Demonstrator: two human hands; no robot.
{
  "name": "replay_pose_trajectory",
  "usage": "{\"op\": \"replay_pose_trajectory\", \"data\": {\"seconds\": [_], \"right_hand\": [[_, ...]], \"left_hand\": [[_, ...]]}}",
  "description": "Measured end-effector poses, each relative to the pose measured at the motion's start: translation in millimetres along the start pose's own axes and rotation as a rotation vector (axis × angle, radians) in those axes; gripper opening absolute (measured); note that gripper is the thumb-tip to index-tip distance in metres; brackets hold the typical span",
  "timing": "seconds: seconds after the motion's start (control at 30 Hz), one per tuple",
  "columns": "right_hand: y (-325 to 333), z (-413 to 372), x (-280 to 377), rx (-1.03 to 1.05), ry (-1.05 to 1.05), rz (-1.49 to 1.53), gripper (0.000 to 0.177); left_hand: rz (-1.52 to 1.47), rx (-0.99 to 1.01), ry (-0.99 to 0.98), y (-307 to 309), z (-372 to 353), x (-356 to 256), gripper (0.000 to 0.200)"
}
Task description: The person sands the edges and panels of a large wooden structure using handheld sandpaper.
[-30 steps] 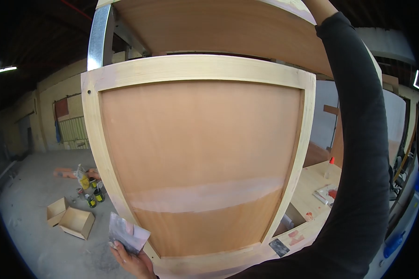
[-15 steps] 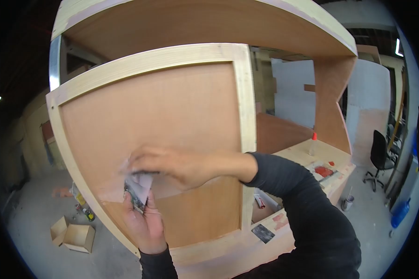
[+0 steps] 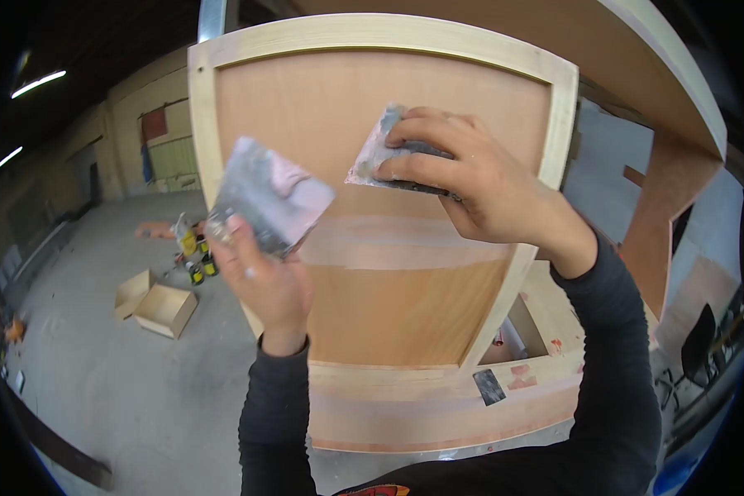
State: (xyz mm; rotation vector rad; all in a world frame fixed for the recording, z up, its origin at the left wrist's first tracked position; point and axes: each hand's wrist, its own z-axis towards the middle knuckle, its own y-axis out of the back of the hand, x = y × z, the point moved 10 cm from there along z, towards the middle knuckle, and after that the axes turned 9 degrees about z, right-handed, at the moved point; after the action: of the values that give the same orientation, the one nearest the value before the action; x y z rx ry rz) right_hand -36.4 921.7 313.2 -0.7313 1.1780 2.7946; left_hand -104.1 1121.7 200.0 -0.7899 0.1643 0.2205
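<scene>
A tall plywood cabinet panel (image 3: pixel 405 298) with a pale wood frame (image 3: pixel 372 33) stands in front of me, a whitish filler band across its middle. My left hand (image 3: pixel 264 277) holds up a grey filler-smeared scraper plate (image 3: pixel 269 194) in front of the panel's left side. My right hand (image 3: pixel 471 178) grips a second filler-coated scraper (image 3: pixel 380 153) and presses its edge against the upper part of the panel.
An open wooden box (image 3: pixel 161 307) and several small cans (image 3: pixel 192 252) lie on the concrete floor at left. The cabinet's lower shelf (image 3: pixel 546 314) carries a dark sandpaper piece (image 3: pixel 489 386). An office chair (image 3: pixel 703 343) stands at far right.
My hands have separated: the right one came away with its own scraper and rose to the upper panel, while the left lifted its plate up. My view shifted right and down.
</scene>
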Motion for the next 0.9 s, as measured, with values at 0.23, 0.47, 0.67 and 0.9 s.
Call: {"op": "replay_pose_trajectory", "data": {"seconds": [0.23,0.47,0.67,0.9], "right_hand": [[-35.1,36.4,33.2,0.045,0.301,-0.146,0.031],[27.0,64.4,-51.9,0.063,0.362,-0.530,0.053],[154.2,147.9,-128.3,-0.105,0.454,-0.731,0.035],[162.1,197.5,-187.5,-0.055,0.338,-0.779,0.039]], "left_hand": [[0.168,0.011,-0.115,-7.4,4.8,20.3,0.028],[0.110,-0.189,-0.262,37.1,23.6,-24.5,0.039],[0.184,-0.272,-0.135,54.1,-1.5,-0.6,0.043],[0.254,-0.360,-0.090,79.6,-15.7,9.8,0.044]]}}
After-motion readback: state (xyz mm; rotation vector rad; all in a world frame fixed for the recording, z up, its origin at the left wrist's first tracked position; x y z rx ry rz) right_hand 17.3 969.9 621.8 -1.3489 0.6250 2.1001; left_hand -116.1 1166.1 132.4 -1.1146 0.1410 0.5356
